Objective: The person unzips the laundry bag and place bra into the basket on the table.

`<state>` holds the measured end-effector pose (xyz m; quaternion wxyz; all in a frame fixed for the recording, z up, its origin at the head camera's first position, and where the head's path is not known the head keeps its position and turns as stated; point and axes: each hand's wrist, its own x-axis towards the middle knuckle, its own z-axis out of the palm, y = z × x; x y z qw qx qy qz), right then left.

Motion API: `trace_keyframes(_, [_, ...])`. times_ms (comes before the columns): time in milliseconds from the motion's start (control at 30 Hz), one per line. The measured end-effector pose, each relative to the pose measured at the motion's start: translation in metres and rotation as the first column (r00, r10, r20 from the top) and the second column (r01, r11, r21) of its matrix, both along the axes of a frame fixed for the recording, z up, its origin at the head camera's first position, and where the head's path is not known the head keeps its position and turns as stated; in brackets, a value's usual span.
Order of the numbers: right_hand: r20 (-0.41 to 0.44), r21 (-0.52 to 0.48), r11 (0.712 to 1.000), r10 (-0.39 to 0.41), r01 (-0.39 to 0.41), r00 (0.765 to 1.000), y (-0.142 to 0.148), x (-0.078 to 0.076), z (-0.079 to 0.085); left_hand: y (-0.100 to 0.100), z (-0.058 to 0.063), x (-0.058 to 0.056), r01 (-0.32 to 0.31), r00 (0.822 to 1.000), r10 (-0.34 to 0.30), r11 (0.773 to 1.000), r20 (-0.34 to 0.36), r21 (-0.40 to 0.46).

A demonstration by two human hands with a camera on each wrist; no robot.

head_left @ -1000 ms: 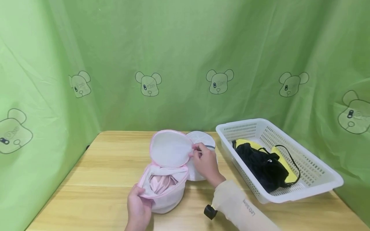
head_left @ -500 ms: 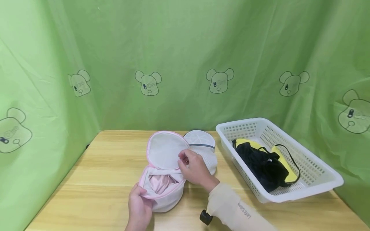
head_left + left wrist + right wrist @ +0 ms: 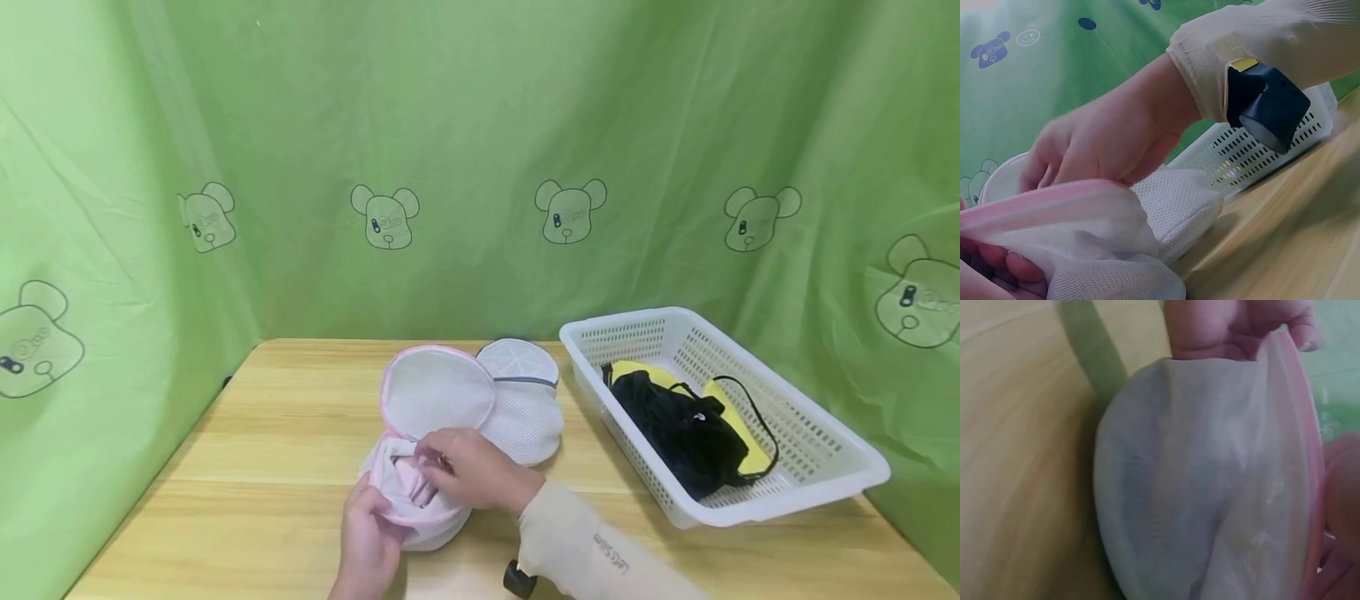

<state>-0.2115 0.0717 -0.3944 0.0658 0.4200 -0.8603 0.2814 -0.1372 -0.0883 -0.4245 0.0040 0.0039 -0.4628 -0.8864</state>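
Note:
A white mesh laundry bag (image 3: pixel 433 533) with pink zip trim stands unzipped on the table, its round lid (image 3: pixel 438 392) folded back. Folded pale pink fabric (image 3: pixel 408 479) shows inside the opening. My left hand (image 3: pixel 367 533) grips the near left rim, thumb over the trim and fingers outside, as the left wrist view shows of the fingers (image 3: pixel 1019 265). My right hand (image 3: pixel 472 467) is at the opening's right side, fingers bent down over the pink fabric. Whether those fingertips pinch anything is hidden. In the right wrist view the mesh wall (image 3: pixel 1179 475) fills the middle.
A second white mesh bag (image 3: pixel 528 417) with a grey zip lies behind to the right. At the right, a white plastic basket (image 3: pixel 813 408) holds a black strappy garment (image 3: pixel 678 433) and something yellow (image 3: pixel 753 442). Green curtain (image 3: pixel 465 275) surrounds the wooden table (image 3: pixel 247 483).
My right hand has left the lid's right edge and come down and left to the bag's opening. The lid has shifted slightly left. My left hand keeps its grip, now slightly to the right.

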Motion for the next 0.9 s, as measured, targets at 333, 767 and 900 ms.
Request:
trace_keyframes(333, [0.05, 0.228, 0.968, 0.098, -0.106, 0.994, -0.007, 0.002, -0.009, 0.003, -0.001, 0.0, 0.003, 1.0, -0.003, 1.0, -0.009, -0.014])
trace_keyframes(767, [-0.005, 0.443, 0.897, -0.011, 0.012, 1.0, -0.019, 0.005, -0.01, 0.002, -0.001, 0.001, 0.005, 1.0, -0.004, 0.999, 0.002, -0.047])
trace_keyframes(900, [0.023, 0.499, 0.866, -0.018, 0.005, 1.0, -0.023, 0.007, -0.01, 0.001, -0.002, 0.0, -0.006, 1.0, 0.007, 0.996, 0.008, -0.086])
